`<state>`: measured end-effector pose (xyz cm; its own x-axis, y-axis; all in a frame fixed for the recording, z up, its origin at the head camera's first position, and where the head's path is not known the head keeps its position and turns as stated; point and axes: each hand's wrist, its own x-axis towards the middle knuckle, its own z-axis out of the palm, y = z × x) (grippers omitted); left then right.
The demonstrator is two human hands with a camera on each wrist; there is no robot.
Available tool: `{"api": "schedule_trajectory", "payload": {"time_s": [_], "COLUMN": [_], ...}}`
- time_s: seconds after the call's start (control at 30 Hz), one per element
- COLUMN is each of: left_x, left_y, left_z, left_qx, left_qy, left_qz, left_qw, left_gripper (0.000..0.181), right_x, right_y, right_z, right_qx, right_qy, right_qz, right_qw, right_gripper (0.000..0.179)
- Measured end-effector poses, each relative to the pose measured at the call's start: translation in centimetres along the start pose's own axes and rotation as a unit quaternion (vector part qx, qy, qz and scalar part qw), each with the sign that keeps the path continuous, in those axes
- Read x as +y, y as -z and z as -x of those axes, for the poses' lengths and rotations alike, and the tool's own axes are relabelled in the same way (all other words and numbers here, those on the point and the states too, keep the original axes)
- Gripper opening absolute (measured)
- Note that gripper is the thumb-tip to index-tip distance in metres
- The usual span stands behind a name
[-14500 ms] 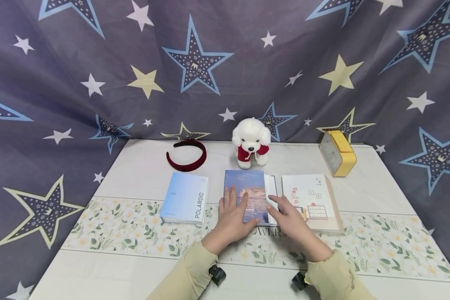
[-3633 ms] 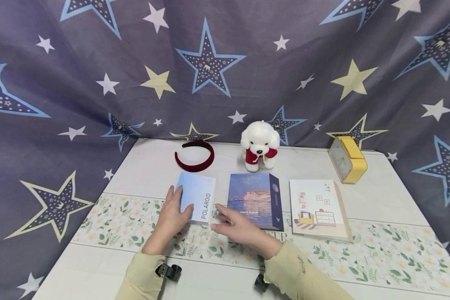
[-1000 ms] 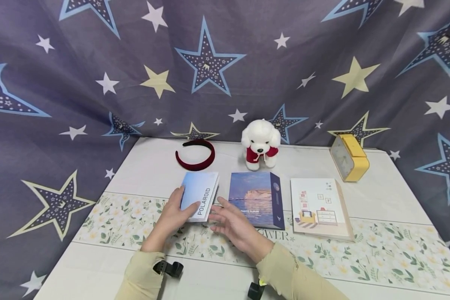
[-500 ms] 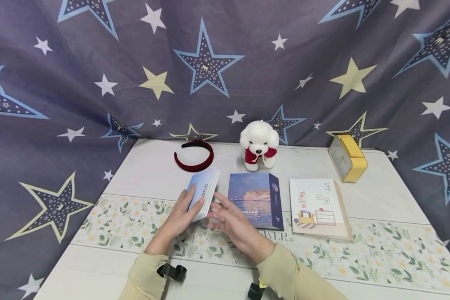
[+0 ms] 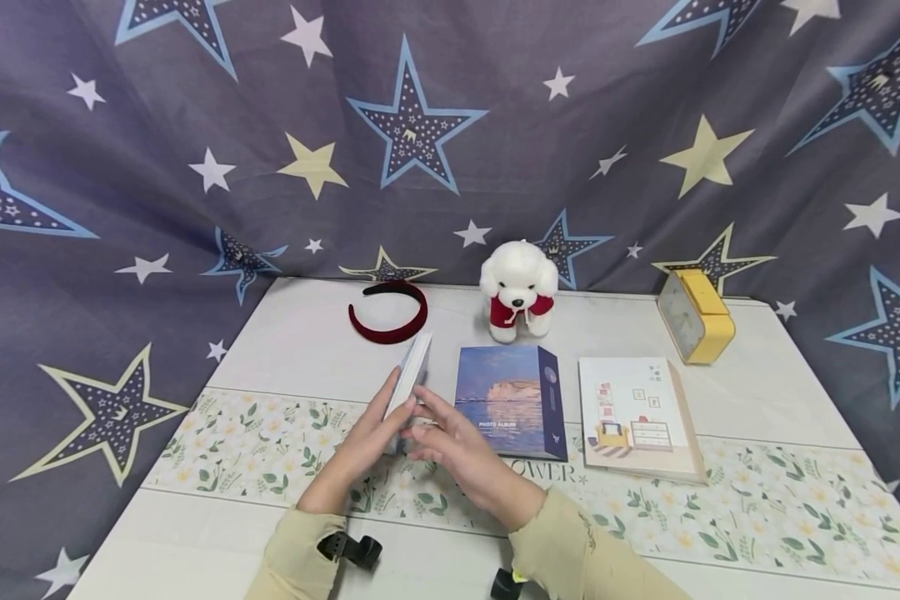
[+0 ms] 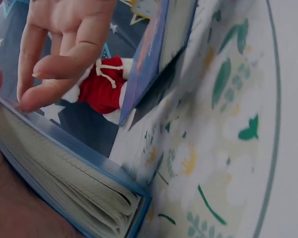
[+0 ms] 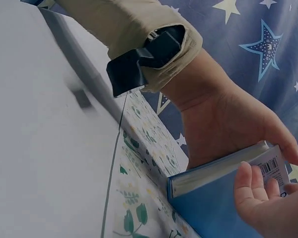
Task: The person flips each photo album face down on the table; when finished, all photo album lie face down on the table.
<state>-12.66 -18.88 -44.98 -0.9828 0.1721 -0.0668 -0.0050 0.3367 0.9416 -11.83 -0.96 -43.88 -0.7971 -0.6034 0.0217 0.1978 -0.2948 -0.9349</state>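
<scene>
The light-blue photo album, labelled POLAROID in earlier head frames, stands tilted up nearly on its edge, its pale page side toward the head camera. My left hand grips it from the left, thumb over the near edge. My right hand is at its right side, fingers loosely bent close to the cover; whether they touch it is unclear. In the right wrist view the blue cover shows, with a barcode near the top. The left wrist view shows the album's page block.
A dark-blue photo album lies just right of my hands, with a white illustrated book beyond it. Behind are a dark-red headband, a white plush dog and a yellow clock. A starry curtain hangs behind the table.
The light-blue album has gone from lying nearly flat to standing on edge, its cover turned to the right. My left hand has rolled with it; my right hand has stayed close beside it.
</scene>
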Motion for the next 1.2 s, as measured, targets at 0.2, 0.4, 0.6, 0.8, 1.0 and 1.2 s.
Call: {"api": "schedule_trajectory", "payload": {"time_s": [0.2, 0.4, 0.6, 0.8, 1.0, 1.2], "left_x": [0.3, 0.4, 0.7, 1.0, 1.2, 1.0], "left_y": [0.3, 0.6, 0.8, 1.1, 1.6, 2.1], "left_z": [0.1, 0.1, 0.1, 0.3, 0.5, 0.6], "left_qx": [-0.002, 0.001, 0.011, 0.0, 0.011, 0.008], "left_qy": [0.042, 0.057, 0.066, 0.062, 0.07, 0.069], "left_qz": [0.076, 0.169, 0.221, 0.253, 0.241, 0.244], "left_qw": [0.9962, 0.9839, 0.973, 0.9655, 0.968, 0.9673], "left_gripper": [0.075, 0.072, 0.072, 0.071, 0.067, 0.066], "right_x": [0.4, 1.2, 2.0, 2.4, 2.5, 2.5], "right_y": [0.0, 0.1, 0.6, 0.7, 0.6, 0.6], "right_z": [0.0, 0.0, -0.1, -0.4, -0.6, -0.7], "right_qx": [0.003, 0.024, 0.044, 0.058, 0.072, 0.077], "right_qy": [-0.005, -0.017, -0.045, -0.054, -0.057, -0.06], "right_qz": [0.025, 0.033, 0.078, 0.132, 0.161, 0.174], "right_qw": [0.9997, 0.999, 0.9949, 0.988, 0.9827, 0.9798], "right_gripper": [0.068, 0.077, 0.074, 0.074, 0.075, 0.076]}}
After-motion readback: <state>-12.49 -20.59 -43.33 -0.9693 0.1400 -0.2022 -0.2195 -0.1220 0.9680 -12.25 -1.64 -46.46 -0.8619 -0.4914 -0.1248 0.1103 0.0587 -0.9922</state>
